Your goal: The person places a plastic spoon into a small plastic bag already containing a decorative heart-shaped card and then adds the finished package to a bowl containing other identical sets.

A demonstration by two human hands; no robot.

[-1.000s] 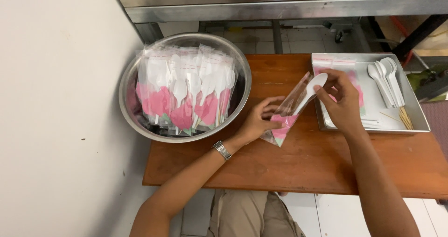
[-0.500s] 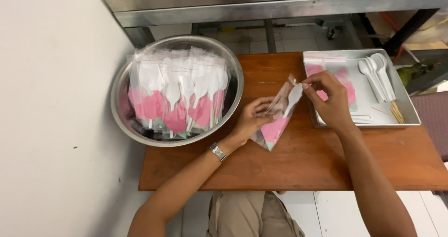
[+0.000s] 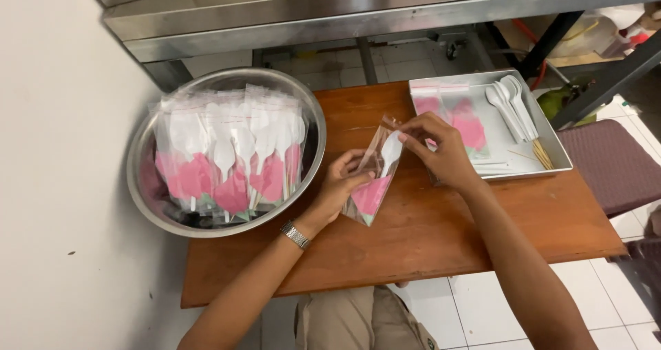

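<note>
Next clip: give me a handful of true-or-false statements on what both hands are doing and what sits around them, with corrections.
1. The left hand holds a clear bag with pink paper inside. True.
2. The right hand pinches a metal fork. False: it holds a white plastic spoon at the bag's mouth.
3. The steel bowl is filled with finished packets. True.
4. The tray holds only toothpicks. False: it also holds white spoons and flat bags.
5. The wrist watch is on the right arm. False: it is on the left.
</note>
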